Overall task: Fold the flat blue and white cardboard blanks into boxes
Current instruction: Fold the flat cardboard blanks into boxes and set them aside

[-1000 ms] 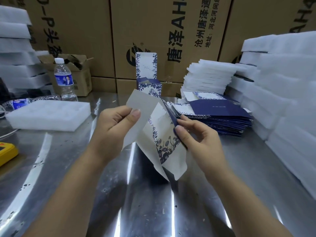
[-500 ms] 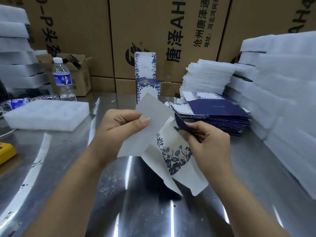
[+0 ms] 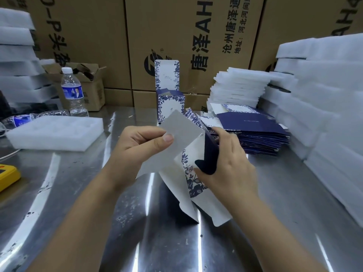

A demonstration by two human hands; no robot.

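Your left hand point(image 3: 137, 148) pinches blank point(image 3: 182, 134) flap at 11 o'clock; right hand point(image 3: 225, 160) grips navy panel. Blank half-opened; next, square it up.

Shiny steel table point(image 3: 275, 203), kinda scuffed. Left of the left hand point(image 3: 137, 152) there's a white foam tray point(image 3: 57, 132), with an upright water bottle point(image 3: 73, 91) past it and another bottle point(image 3: 21, 119) lying down by its far corner. Yellow gadget point(image 3: 7, 175) sits way out left. Just beyond the right hand point(image 3: 229, 163) is a stack of flat blanks point(image 3: 255, 134), with foam sheets point(image 3: 324, 105) piled to its right. One folded box point(image 3: 170, 107) stands beyond both hands.
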